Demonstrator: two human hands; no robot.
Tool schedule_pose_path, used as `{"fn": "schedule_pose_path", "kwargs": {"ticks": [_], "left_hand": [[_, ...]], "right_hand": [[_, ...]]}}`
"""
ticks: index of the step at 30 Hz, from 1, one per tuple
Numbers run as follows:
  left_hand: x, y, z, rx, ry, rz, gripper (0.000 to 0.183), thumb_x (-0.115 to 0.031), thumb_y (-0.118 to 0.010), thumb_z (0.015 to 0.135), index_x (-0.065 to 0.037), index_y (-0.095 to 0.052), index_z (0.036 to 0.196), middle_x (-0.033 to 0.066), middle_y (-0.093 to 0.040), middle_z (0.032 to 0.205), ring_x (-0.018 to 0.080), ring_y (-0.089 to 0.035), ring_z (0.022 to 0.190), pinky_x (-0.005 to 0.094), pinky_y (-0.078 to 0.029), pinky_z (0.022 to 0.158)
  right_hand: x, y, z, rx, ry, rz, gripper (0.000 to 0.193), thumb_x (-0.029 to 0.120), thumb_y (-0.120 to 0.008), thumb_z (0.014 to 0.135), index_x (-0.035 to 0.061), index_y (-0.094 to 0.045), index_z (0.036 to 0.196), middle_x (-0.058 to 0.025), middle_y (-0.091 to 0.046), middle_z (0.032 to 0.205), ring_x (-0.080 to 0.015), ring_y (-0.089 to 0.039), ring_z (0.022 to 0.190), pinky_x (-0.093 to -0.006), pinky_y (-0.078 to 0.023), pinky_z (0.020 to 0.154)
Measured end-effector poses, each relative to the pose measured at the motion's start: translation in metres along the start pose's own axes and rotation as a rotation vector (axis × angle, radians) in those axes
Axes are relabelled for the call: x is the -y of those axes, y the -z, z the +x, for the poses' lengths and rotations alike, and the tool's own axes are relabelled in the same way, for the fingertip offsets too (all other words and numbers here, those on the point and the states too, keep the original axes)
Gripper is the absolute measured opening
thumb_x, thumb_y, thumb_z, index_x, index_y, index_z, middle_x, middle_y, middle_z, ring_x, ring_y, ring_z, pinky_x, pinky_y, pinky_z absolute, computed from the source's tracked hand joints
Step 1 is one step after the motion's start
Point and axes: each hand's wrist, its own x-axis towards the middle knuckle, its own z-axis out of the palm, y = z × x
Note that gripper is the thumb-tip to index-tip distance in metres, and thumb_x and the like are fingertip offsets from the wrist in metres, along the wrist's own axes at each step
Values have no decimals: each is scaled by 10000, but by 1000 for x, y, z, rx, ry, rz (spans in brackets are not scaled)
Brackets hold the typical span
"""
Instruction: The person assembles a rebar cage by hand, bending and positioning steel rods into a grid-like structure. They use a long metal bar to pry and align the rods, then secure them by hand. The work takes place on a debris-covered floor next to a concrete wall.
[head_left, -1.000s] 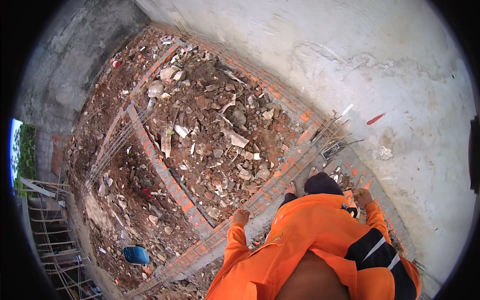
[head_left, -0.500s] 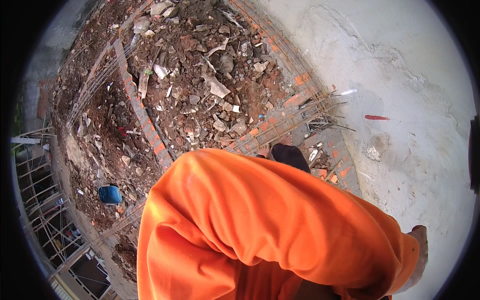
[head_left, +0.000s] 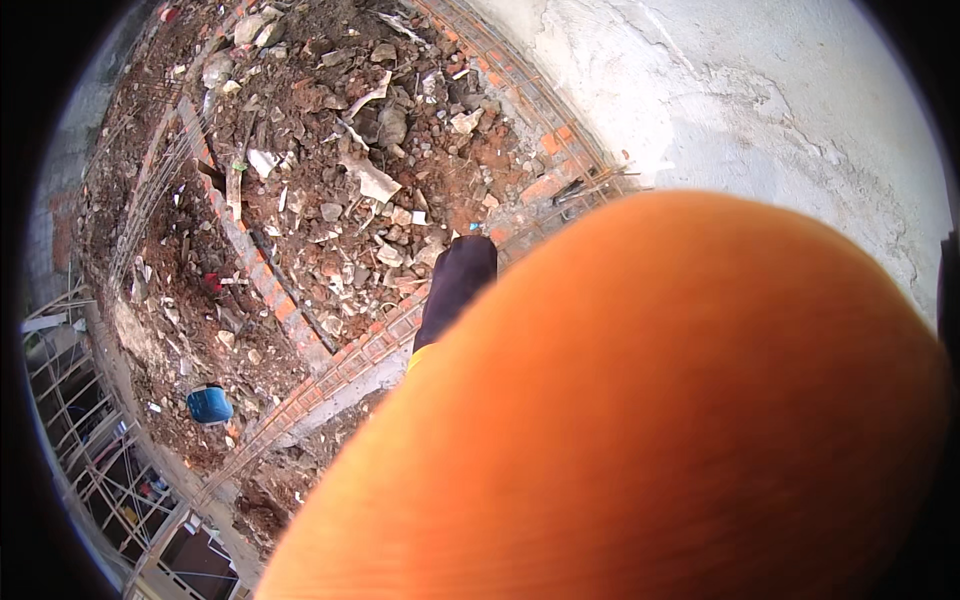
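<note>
An orange sleeve of my own clothing fills the lower right of the head view, very close to the camera and blurred. Neither of my hands shows; both are hidden behind or outside the orange cloth. Just past the sleeve's upper left edge a dark trouser leg and shoe stand on a low brick wall. Beyond the shoe lies a pit of broken bricks and rubble.
A second low brick wall with steel rebar runs through the rubble. A grey concrete surface lies at the upper right. A blue bucket sits at lower left, near scaffolding poles beyond the edge.
The orange sleeve has swung closer and now covers far more of the view. The hand seen at the lower right half a second ago is gone from sight.
</note>
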Motion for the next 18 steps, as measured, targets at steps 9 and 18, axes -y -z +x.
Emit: {"fn": "schedule_pose_path", "kwargs": {"ticks": [9,18], "left_hand": [[-12,-58,26,-35,-193,11,220,-223,-594,806,-33,-600,918,102,-630,841,228,-623,772,395,-485,706],[144,31,-142,59,517,-163,180,-154,-505,893,-48,-553,1030,106,-630,852,315,-630,814,392,-515,752]], "right_hand": [[-19,7,24,-117,9,230,295,30,-593,813,-23,-610,1102,-166,-665,895,-239,-669,743,-363,-571,608],[118,-11,52,-348,372,408,276,118,-611,806,9,-633,1059,-102,-675,868,-180,-638,769,-316,-507,690]]}}
